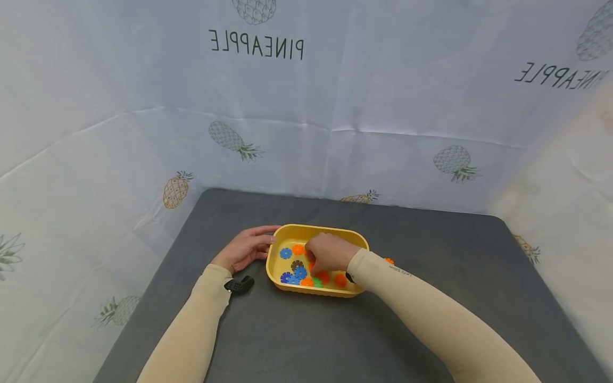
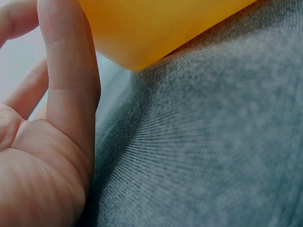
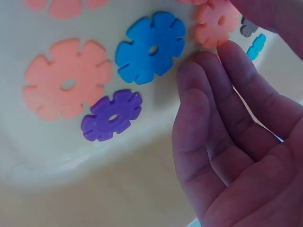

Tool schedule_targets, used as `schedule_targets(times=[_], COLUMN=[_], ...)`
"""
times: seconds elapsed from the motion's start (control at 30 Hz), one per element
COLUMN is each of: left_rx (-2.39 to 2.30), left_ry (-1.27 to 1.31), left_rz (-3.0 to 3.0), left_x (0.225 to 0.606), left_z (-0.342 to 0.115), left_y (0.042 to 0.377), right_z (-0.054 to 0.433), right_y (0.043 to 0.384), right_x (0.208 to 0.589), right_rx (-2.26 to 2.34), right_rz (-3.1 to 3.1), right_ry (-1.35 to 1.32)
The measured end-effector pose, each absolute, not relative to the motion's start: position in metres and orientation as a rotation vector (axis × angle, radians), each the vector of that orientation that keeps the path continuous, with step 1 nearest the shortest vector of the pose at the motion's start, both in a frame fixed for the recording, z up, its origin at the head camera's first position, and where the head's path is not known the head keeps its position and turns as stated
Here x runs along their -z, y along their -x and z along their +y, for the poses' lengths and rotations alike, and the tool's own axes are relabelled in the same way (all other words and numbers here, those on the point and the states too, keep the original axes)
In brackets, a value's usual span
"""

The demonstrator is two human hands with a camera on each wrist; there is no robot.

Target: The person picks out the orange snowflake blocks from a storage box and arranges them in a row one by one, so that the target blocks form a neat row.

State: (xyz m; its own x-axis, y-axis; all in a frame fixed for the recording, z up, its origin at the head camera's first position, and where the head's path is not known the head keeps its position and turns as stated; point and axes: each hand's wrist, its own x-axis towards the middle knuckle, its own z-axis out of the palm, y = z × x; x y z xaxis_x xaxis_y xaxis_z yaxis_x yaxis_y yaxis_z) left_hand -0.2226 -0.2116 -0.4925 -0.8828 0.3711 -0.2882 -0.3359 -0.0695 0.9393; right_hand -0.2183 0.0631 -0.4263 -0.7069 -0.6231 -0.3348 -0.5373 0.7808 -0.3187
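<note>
now left hand (image 1: 243,250) steadying tray (image 1: 287,232), right hand (image 1: 328,254) inside

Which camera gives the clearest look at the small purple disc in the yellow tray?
The right wrist view: the purple disc fills the frame near the right hand, its notched edge and centre hole plain. The head view shows only a tiny purple spot in the yellow tray. The left wrist view shows none of it.

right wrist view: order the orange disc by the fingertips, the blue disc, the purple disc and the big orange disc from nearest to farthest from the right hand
1. Orange disc, touching the right hand's fingertips, top right.
2. Blue disc, just left of the fingers.
3. Purple disc, lower left.
4. Big orange disc, far left.
</note>
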Motion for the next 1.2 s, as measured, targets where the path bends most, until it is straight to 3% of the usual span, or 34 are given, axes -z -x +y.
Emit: schedule_targets(times=[0.6,1.2], left_rx=[-1.992,-1.971], left_ry=[-0.073,-0.090], left_rz=[1.766,1.766], left_x=[0.492,0.496], left_z=[-0.210,-0.211], left_y=[0.222,0.219], right_z=[0.097,0.203], right_y=[0.218,0.195], right_x=[0.404,0.395], right_rx=[0.590,1.011], right_rz=[2.548,2.752], right_ry=[0.912,0.599])
